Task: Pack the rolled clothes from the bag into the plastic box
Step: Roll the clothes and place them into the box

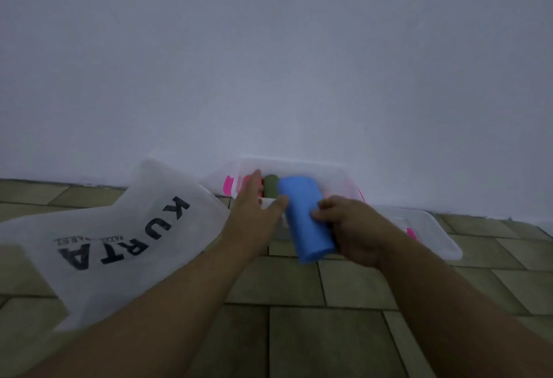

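1. Bag (119, 228): one white bag printed "KURTA" lies flat on the tiled floor (329, 332), to the left of both hands. Its contents cannot be seen.
2. Plastic box (299, 166): one clear box with pink latches stands against the wall, straight ahead of the hands. One clear lid (434, 234) lies on the floor just right of it.
3. Blue roll (305, 216): one, held above the box's near rim. Its long axis runs from the person toward the wall, the far end already over the box. Judged: the placing move is a short push forward and down, into the gap right of the rolls already inside.
4. Rolls in the box: two visible, one green roll (270, 184) and one pink roll (247, 181) to its left, side by side.
5. Right hand (350, 228): clamped on the blue roll's right side and carrying it.
6. Left hand (257, 207): spread flat, thumb touching the blue roll's left side, fingertips reaching to the pink roll.
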Tool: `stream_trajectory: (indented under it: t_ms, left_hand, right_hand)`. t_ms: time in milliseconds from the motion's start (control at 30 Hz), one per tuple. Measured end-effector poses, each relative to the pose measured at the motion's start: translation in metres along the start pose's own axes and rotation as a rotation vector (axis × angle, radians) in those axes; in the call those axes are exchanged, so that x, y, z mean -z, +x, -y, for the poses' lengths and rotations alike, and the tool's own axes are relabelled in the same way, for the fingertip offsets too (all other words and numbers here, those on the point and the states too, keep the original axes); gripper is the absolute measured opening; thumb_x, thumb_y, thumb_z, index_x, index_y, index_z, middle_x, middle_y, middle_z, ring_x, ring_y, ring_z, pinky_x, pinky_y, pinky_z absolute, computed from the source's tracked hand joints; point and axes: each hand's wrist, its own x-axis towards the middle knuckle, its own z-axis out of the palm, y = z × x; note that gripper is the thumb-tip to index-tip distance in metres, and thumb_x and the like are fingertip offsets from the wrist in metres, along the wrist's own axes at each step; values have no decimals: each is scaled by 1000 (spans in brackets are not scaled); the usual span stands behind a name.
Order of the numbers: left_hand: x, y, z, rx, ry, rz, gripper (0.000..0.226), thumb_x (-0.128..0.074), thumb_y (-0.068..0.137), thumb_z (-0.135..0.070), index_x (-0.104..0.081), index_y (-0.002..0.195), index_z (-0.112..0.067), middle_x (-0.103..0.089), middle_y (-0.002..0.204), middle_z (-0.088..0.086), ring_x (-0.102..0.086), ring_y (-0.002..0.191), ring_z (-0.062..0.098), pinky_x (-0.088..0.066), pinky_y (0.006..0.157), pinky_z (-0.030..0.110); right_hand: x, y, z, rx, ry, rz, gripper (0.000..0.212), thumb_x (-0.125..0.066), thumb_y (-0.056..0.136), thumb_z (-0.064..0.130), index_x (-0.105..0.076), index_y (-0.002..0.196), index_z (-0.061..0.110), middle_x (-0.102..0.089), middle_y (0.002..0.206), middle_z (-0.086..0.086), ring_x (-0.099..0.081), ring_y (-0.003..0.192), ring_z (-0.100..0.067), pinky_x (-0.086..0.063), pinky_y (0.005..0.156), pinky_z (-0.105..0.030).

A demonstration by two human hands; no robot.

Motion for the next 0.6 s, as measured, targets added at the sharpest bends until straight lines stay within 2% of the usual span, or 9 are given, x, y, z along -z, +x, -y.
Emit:
stream_trajectory:
  t_ms: [67, 100, 167, 200, 300, 433, 500, 600]
  left_hand:
    - [4, 37, 0, -57, 460, -82, 79, -50, 85, -59, -13, 148, -31, -22, 155, 2, -27, 138, 25, -29, 107, 49]
    - [5, 52, 3, -24, 633, -78, 82, -46, 83, -63, -9, 149, -30, -14, 157, 3, -17, 142, 28, -21, 110, 54]
    - [2, 72, 11, 77, 791, 25, 88, -42, 81, -68, -2, 149, -29, 1, 159, 7, -3, 145, 32, -9, 112, 57]
    - [0, 78, 17, 107, 817, 84, 90, -41, 80, -69, -1, 149, -28, 5, 159, 9, 0, 145, 34, -8, 112, 57]
    - [-5, 86, 33, 120, 828, 154, 91, -39, 77, -71, 2, 148, -30, 12, 158, 11, 2, 144, 38, -9, 112, 56]
    - [-1, 89, 30, 123, 850, 202, 90, -38, 80, -70, 3, 149, -31, 17, 157, 10, 4, 144, 37, -8, 113, 55]
    - [1, 87, 25, 128, 854, 221, 88, -39, 82, -68, 4, 149, -30, 18, 157, 10, 4, 144, 37, -8, 113, 55]
    - [2, 83, 21, 129, 848, 233, 88, -39, 84, -68, 5, 149, -28, 18, 157, 11, 4, 144, 36, -8, 114, 55]
  right_hand:
    - [18, 27, 38, 108, -61, -206, 17, -62, 86, 5, -54, 101, 8, -58, 106, -15, -61, 90, -29, -55, 63, -41]
    - [26, 42, 50, 148, -160, -329, 22, -62, 87, 7, -51, 106, 7, -56, 108, -15, -60, 90, -29, -56, 65, -43]
    - [41, 72, 60, 158, -527, -567, 36, -59, 88, 11, -42, 118, 4, -53, 108, -16, -56, 87, -28, -51, 70, -41]
    - [44, 85, 60, 120, -722, -634, 41, -56, 89, 11, -37, 123, 1, -52, 110, -19, -56, 90, -31, -48, 71, -39]
    - [43, 116, 43, -36, -1131, -593, 46, -47, 92, 10, -27, 130, -7, -49, 128, -26, -51, 116, -36, -42, 88, -38]
    - [32, 130, 35, -166, -1525, -399, 41, -43, 95, 14, -38, 133, -2, -45, 137, -18, -49, 123, -28, -40, 99, -34]
    - [29, 129, 32, -126, -1631, -363, 35, -47, 93, 16, -50, 126, 4, -52, 132, -14, -52, 120, -28, -42, 98, -36]
    - [29, 122, 28, 89, -1578, -531, 27, -51, 86, 17, -59, 112, 11, -58, 119, -11, -57, 106, -27, -47, 87, -35]
